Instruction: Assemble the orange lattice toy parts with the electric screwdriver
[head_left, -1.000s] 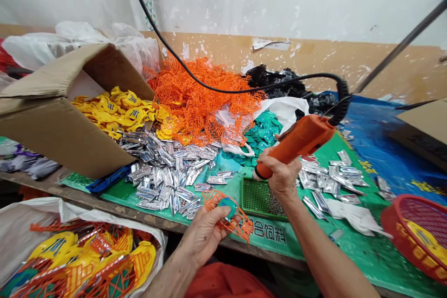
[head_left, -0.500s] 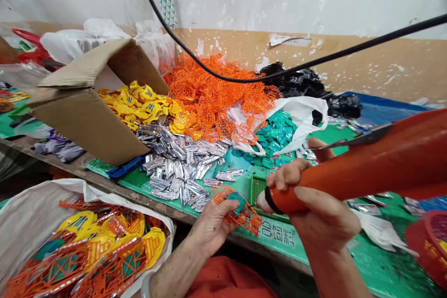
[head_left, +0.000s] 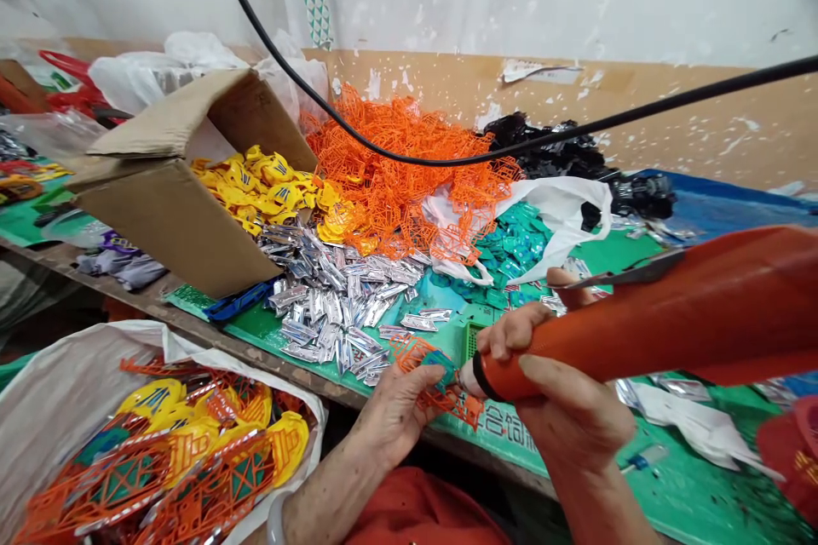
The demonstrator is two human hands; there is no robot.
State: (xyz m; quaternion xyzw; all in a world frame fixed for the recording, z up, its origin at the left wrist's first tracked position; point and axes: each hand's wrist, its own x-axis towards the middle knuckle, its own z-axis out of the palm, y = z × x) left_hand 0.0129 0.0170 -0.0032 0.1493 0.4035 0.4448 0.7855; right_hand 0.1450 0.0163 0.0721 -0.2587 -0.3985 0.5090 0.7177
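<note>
While the left hand (head_left: 400, 417) pinches an orange plastic lattice (head_left: 458, 407), the right hand (head_left: 555, 383) grips an orange corded tool (head_left: 639, 332), its tip now closer, just beside the lattice.

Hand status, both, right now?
Left hand: closed, holding an orange plastic lattice.
Right hand: closed, gripping an orange corded electric cutter.

Wooden bench (head_left: 128, 289) under green sheeting (head_left: 252, 328); silver pieces (head_left: 338, 302); orange plastic lattices (head_left: 402, 179)
</note>
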